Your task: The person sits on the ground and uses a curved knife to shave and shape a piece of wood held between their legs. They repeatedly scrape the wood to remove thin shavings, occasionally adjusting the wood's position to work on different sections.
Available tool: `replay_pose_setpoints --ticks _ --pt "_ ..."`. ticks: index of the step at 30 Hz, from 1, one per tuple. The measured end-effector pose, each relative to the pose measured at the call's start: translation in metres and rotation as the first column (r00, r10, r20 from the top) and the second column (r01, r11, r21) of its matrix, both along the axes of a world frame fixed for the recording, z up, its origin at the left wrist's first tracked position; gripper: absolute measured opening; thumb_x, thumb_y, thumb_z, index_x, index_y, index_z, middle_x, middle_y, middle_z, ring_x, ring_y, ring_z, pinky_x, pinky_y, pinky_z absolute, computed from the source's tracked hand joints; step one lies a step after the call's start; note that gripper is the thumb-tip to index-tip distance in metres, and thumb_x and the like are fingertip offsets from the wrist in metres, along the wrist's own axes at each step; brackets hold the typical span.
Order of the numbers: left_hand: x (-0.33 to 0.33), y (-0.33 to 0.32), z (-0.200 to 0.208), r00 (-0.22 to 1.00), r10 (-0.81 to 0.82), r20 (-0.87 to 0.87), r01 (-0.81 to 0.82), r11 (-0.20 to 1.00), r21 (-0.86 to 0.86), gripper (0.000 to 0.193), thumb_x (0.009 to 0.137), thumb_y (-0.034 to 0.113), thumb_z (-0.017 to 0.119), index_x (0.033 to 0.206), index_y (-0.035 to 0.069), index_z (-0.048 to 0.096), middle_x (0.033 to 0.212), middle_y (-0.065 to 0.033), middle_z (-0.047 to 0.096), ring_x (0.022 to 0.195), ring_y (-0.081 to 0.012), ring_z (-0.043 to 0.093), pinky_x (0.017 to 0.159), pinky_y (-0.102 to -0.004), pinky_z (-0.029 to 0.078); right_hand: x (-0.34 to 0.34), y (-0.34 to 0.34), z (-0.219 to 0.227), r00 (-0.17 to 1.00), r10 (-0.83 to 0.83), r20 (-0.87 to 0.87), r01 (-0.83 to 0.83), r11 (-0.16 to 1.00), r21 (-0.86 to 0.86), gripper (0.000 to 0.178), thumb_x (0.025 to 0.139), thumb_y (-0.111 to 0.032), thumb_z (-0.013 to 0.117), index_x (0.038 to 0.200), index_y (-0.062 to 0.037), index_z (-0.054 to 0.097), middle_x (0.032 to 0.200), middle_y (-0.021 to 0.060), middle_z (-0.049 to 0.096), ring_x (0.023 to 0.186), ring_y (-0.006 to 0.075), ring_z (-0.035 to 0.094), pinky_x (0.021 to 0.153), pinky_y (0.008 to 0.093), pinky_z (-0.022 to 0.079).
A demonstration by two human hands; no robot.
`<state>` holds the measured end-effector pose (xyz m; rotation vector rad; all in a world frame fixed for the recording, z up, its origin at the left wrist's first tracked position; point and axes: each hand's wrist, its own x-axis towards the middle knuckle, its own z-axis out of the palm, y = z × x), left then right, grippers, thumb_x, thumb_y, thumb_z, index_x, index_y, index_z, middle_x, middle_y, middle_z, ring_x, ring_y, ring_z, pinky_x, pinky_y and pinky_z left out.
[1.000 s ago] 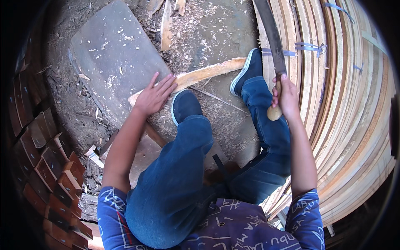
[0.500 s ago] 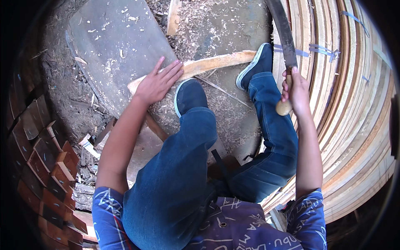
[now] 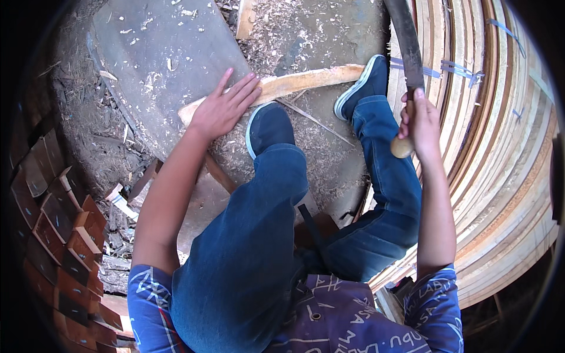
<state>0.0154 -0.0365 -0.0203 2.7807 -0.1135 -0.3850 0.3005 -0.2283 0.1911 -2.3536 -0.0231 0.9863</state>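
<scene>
Gripping one machete (image 3: 413, 67) is the right hand (image 3: 424, 122); the left (image 3: 226, 109) touches one plank (image 3: 306, 81).

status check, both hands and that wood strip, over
Left hand spread on wood strip. Right hand gripping long knife by handle. Left shoe close beside strip.

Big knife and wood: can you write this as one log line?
left hand: palm down on curved wood strip | right hand: gripping big knife by its handle | right side: tied wood strips
</scene>
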Motion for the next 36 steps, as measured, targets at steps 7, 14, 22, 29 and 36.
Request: replay_pose_setpoints --ticks 7,14,22,29,36 --pt "0.004 -0.002 -0.004 0.998 -0.025 0.054 0.022 0.998 0.063 0.054 0.097 0.022 0.034 0.15 0.011 0.032 0.159 -0.0043 0.028 0.149 -0.0168 0.019 0.123 -0.0515 0.003 -0.018 -0.028 -0.029 0.956 0.031 -0.292 -0.169 0.872 -0.459 0.048 0.102 -0.041 0.049 0.086 0.0032 0.056 0.054 0.0018 0.046 0.037 0.0149 0.045 0.037 0.0314 0.042" --pt "0.0 -0.001 -0.006 0.999 0.032 0.025 -0.033 0.999 0.014 0.054 0.098 0.024 0.033 0.152 0.013 0.029 0.159 -0.0037 0.028 0.149 -0.016 0.018 0.123 -0.0519 0.001 -0.015 0.04 0.012 0.977 0.208 0.049 -0.203 0.975 -0.093 0.046 0.103 -0.04 0.046 0.09 0.0014 0.06 0.055 -0.0007 0.045 0.039 0.0072 0.042 0.036 0.0234 0.035" --pt "0.009 -0.001 -0.009 0.999 0.045 0.027 -0.044 0.999 -0.018 0.053 0.099 0.025 0.033 0.151 0.013 0.031 0.159 -0.0039 0.028 0.149 -0.0161 0.018 0.123 -0.0524 0.001 -0.034 -0.056 -0.028 0.706 0.706 -0.053 -0.526 0.473 -0.706 0.042 0.096 -0.034 0.056 0.097 0.0068 0.066 0.084 0.0334 0.065 0.087 0.0498 0.063 0.079 0.0523 0.051" --pt "-0.003 -0.004 -0.002 0.999 0.049 -0.014 -0.048 0.999 0.023 0.053 0.102 0.032 0.033 0.152 0.015 0.029 0.159 -0.0022 0.028 0.149 -0.0152 0.017 0.123 -0.0509 0.0 -0.052 0.029 0.014 0.745 0.647 0.162 -0.521 0.716 -0.464 0.035 0.097 -0.031 0.058 0.092 0.0039 0.062 0.068 0.0289 0.061 0.07 0.0468 0.064 0.063 0.052 0.049" --pt "0.014 -0.007 0.0 1.0 0.002 -0.028 -0.001 0.999 0.035 0.052 0.103 0.034 0.029 0.153 0.017 0.027 0.159 -0.0017 0.026 0.149 -0.015 0.015 0.123 -0.0513 -0.001 -0.033 -0.073 -0.052 0.739 0.667 -0.101 -0.526 0.476 -0.705 0.042 0.096 -0.038 0.056 0.104 0.0022 0.065 0.086 0.0309 0.066 0.092 0.0475 0.064 0.084 0.0532 0.05"
